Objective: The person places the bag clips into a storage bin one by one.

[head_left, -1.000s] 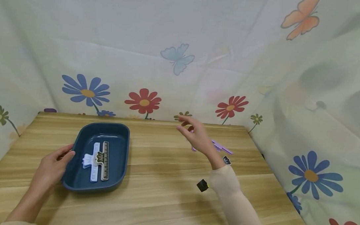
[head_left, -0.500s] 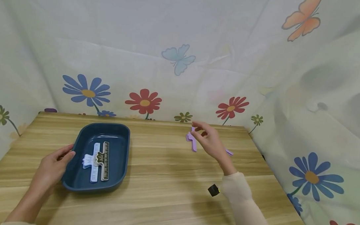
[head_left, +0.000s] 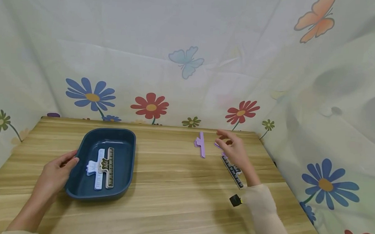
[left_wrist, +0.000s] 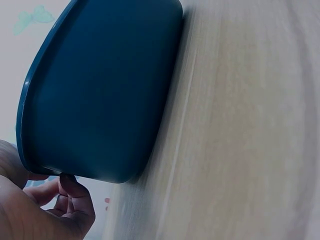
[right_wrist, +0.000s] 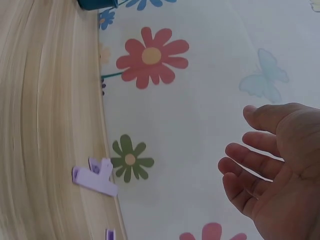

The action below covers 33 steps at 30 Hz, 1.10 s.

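Observation:
My left hand (head_left: 55, 174) pinches the left rim of a dark blue tray (head_left: 128, 170), thumb over the edge; the left wrist view shows curled fingers (left_wrist: 80, 200) against the tray's outer wall. Inside the tray lie a pale blue clip (head_left: 99, 176) and a black clip (head_left: 110, 173) with piano-key markings. My right hand (head_left: 236, 153) hovers above the table's right side with fingers loosely bent and nothing in them. Below it lie a black piano-key clip (head_left: 230, 169) and a purple clip (head_left: 217, 145), both partly hidden by the hand. Another purple clip (head_left: 200, 145) lies to its left.
The wooden table (head_left: 160, 185) ends at a white cloth backdrop (head_left: 146, 60) printed with flowers and butterflies. A small black block (head_left: 235, 200) shows at the right sleeve's cuff. The cloth also rises along the table's right side.
My right hand has moved right and slightly down, uncovering the left purple clip and more of the black clip on the table. The left hand and tray have stayed put.

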Tool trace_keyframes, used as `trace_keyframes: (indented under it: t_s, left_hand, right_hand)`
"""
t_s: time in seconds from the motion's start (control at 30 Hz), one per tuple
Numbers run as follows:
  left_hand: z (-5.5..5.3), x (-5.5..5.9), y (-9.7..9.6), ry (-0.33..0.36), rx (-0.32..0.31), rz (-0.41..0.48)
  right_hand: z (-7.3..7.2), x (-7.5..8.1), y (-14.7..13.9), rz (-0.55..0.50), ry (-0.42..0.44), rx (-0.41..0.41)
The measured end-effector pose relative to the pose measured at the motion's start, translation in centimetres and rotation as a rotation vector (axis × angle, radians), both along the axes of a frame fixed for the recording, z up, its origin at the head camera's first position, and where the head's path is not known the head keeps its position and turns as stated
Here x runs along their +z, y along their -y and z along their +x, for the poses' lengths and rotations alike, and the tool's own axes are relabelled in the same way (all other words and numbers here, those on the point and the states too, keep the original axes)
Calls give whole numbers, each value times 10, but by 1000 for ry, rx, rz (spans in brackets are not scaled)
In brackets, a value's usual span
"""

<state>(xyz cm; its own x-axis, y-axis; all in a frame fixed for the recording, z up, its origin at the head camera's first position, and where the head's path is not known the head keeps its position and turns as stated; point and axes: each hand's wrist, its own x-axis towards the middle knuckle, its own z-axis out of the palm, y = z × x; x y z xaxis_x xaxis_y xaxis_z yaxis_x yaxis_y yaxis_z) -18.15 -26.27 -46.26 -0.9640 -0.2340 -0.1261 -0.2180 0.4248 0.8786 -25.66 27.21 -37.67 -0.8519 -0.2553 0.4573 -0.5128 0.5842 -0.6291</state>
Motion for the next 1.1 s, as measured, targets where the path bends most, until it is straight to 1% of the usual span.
trace_keyframes:
  t_s: [0.2,0.43,0.53,0.73,0.97,1.1]
  left_hand:
    - [0,1,0,5,2,9]
    - [0,0,1,-6,-7,2]
    - [0,0,0,-8,-7,-2]
    - [0,-1,0,-23,-5,-24]
    - [0,0,0,-11,2,-11]
    - [1,-1,1,-22,-6,-22]
  right_hand:
    - [4,-2,-17,2,-25,-42]
    - [8,-5,-33,-33,-20,-70]
    - [10,-8,-39,-28,-20,-89]
    - [13,-13,-53,-24,21,-121]
    - [16,-14,-68,-17,3,-153]
    - [18,-14,-74,6,-5,-164]
